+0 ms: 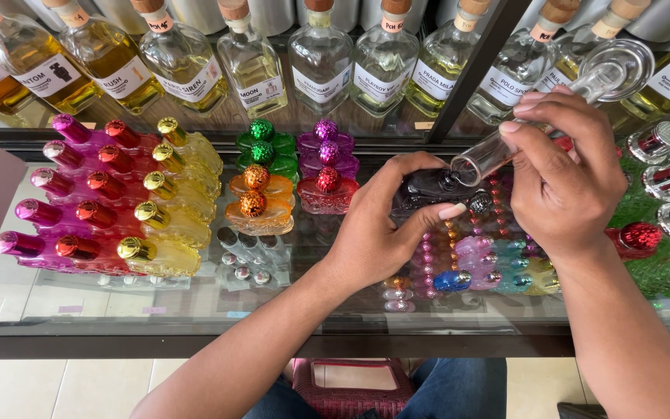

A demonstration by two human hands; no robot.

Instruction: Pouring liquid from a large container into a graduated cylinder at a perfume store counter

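Note:
My left hand [385, 225] grips a small dark glass bottle [428, 188] just above the glass counter top. A round glittery cap [480, 203] rests by my left thumb. My right hand [564, 174] holds a clear glass measuring cylinder [575, 101] tilted down to the left. Its mouth touches the opening of the dark bottle. Whether liquid is flowing cannot be told.
A row of corked bottles with yellow and clear liquids [319, 54] stands on the shelf behind. Under the glass counter [118, 302] lie rows of small coloured bottles in pink, red, yellow [118, 202], green, orange and purple [288, 171], and red and green ones [661, 202] at right.

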